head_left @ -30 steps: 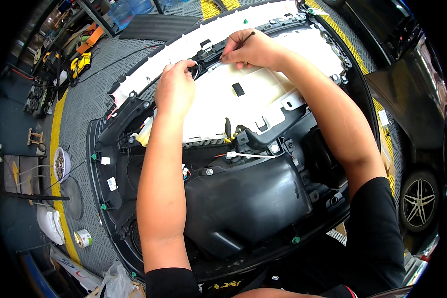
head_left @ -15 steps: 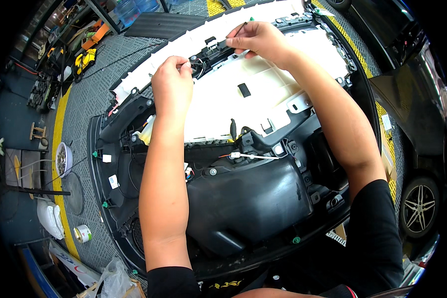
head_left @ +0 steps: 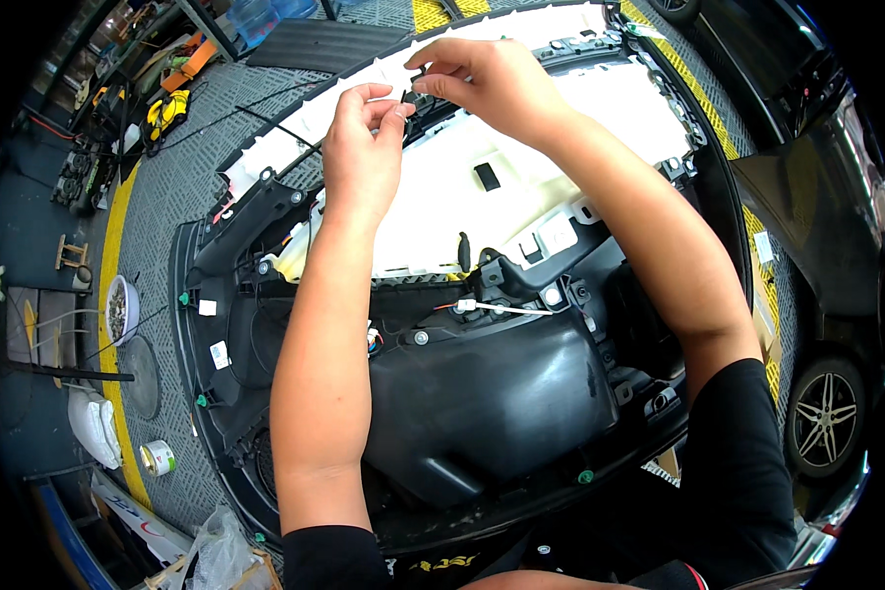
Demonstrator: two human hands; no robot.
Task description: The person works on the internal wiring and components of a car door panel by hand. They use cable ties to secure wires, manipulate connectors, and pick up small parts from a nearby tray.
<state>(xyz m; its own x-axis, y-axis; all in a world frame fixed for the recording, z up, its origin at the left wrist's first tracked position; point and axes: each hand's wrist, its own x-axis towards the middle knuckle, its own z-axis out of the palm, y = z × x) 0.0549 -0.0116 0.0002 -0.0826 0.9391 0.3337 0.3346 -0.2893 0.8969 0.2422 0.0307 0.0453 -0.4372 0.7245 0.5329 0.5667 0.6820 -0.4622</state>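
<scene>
A large black car trim panel (head_left: 501, 393) lies in front of me, its back side up, with white padding (head_left: 433, 216) across its far part. Above the far edge of the padding my hands come close together. My left hand (head_left: 362, 147) pinches a thin black strand (head_left: 283, 129), wire-like, whose free end sticks out to the left. Just right of it, my right hand (head_left: 487, 87) is closed with thumb and fingers on a dark part of the strand. The fingers partly hide how it runs between them.
Green clips (head_left: 586, 477) and a white connector (head_left: 466, 306) are on the panel. On the floor to the left stand a white bowl (head_left: 122, 310) and a can (head_left: 156, 458). A dark car with a spoked wheel (head_left: 828, 411) is at the right.
My right hand has moved left and my left hand a little right and up, so they are nearer each other. The strand's end now sticks out left of my left hand.
</scene>
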